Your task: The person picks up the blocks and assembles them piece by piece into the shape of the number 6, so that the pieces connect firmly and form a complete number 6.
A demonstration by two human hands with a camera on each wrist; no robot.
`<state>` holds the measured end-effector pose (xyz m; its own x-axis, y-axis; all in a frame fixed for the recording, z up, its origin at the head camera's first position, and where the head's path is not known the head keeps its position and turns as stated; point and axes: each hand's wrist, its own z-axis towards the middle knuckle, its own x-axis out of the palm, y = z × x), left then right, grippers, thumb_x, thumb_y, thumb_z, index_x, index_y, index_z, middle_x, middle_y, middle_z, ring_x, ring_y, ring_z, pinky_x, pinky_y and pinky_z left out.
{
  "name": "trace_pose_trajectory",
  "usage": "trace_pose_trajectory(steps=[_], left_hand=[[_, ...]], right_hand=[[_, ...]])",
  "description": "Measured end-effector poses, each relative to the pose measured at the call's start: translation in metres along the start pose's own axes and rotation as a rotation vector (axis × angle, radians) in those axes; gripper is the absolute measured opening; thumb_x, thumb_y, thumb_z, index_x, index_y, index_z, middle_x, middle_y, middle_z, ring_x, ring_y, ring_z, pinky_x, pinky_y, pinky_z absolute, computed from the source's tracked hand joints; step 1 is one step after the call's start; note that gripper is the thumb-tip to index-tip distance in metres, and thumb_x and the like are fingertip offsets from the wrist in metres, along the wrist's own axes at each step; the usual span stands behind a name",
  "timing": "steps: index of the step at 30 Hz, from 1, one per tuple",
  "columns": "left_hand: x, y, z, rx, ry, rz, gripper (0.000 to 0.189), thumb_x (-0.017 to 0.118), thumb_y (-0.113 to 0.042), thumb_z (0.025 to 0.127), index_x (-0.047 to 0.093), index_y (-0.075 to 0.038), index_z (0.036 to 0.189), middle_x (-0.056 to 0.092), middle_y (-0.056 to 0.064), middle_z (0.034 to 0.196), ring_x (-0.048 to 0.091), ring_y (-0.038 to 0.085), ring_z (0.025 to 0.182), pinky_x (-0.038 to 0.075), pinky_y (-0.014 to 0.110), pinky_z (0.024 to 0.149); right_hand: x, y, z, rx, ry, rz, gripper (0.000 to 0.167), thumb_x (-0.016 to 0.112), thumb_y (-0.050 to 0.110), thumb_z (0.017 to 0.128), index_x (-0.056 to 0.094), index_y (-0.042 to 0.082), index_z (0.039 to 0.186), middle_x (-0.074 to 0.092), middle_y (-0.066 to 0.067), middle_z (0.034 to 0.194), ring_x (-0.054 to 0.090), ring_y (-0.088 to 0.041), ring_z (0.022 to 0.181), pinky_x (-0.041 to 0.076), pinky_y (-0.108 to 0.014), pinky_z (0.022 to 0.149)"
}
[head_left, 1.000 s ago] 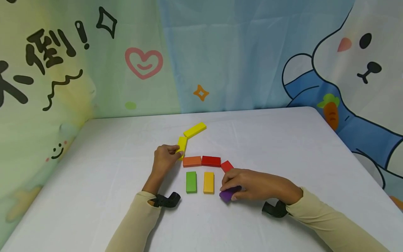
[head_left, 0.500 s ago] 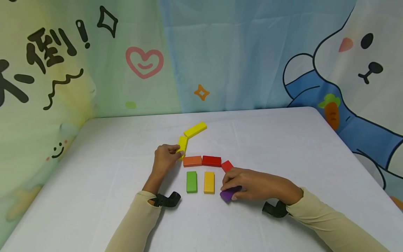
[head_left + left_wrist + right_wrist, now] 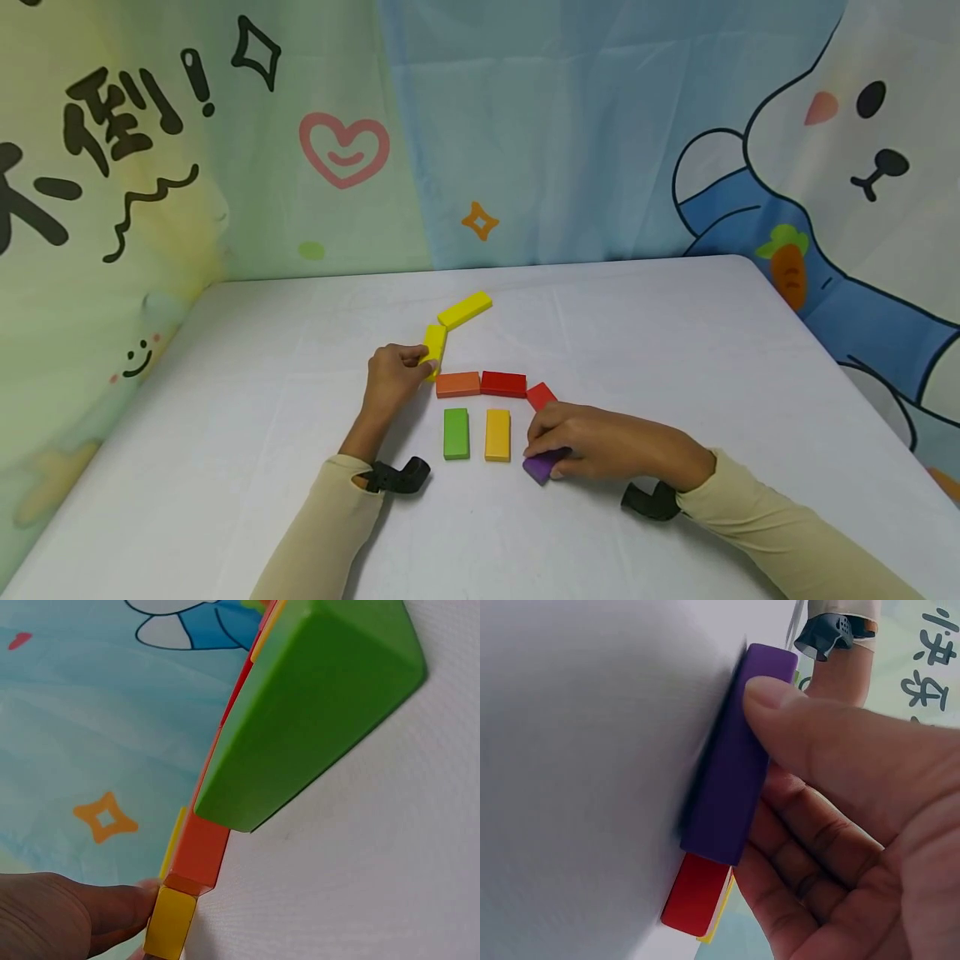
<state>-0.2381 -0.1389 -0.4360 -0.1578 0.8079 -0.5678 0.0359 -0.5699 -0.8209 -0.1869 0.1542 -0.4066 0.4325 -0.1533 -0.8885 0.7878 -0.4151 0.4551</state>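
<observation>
Pinching the near yellow block between thumb and fingers, the left hand is drawn in to that block's width. The far yellow block lies beyond this hand and to its right; the orange block is just to its right, with the dark red block next along. The right hand grips the purple block, thumb on one side, fingers on the other. Just beyond its fingers, partly hidden, is the bright red block. Between the hands, the green block and amber block lie apart on the bench.
</observation>
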Motion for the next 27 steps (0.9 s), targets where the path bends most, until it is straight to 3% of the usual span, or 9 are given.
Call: trace_pose_trajectory(steps=[12, 19, 22, 27], left_hand=[[-0.001, 0.001, 0.000, -0.011, 0.007, -0.007, 0.032, 0.074, -0.009, 0.085, 0.070, 0.005, 0.114, 0.066, 0.021, 0.112, 0.066, 0.027, 0.098, 0.056, 0.031, 0.072], [0.002, 0.003, 0.000, -0.025, 0.017, -0.006, 0.033, 0.074, -0.011, 0.086, 0.070, 0.004, 0.115, 0.066, 0.019, 0.113, 0.065, 0.027, 0.100, 0.056, 0.032, 0.076], [0.003, 0.005, -0.001, -0.030, 0.015, -0.007, 0.033, 0.074, -0.011, 0.085, 0.070, 0.003, 0.115, 0.066, 0.018, 0.113, 0.065, 0.027, 0.099, 0.056, 0.032, 0.075], [0.000, 0.006, -0.001, -0.015, 0.003, -0.036, 0.033, 0.074, -0.011, 0.085, 0.069, 0.004, 0.115, 0.068, 0.017, 0.109, 0.065, 0.026, 0.095, 0.056, 0.031, 0.072]], right_hand=[[0.001, 0.001, 0.001, 0.005, -0.013, -0.032, 0.034, 0.077, 0.012, 0.084, 0.072, 0.014, 0.118, 0.058, 0.005, 0.115, 0.051, -0.012, 0.110, 0.049, -0.024, 0.090], [-0.004, 0.005, -0.003, 0.091, -0.003, -0.028, 0.037, 0.077, 0.021, 0.085, 0.070, 0.018, 0.122, 0.057, 0.004, 0.120, 0.050, -0.013, 0.114, 0.048, -0.028, 0.093], [-0.007, 0.006, -0.004, 0.119, -0.051, 0.005, 0.035, 0.074, 0.024, 0.088, 0.069, 0.018, 0.121, 0.057, 0.006, 0.120, 0.050, -0.011, 0.113, 0.048, -0.029, 0.094], [-0.013, 0.011, -0.004, 0.113, -0.204, 0.025, 0.023, 0.069, 0.020, 0.091, 0.072, 0.014, 0.113, 0.060, 0.008, 0.110, 0.053, -0.008, 0.103, 0.050, -0.027, 0.089]])
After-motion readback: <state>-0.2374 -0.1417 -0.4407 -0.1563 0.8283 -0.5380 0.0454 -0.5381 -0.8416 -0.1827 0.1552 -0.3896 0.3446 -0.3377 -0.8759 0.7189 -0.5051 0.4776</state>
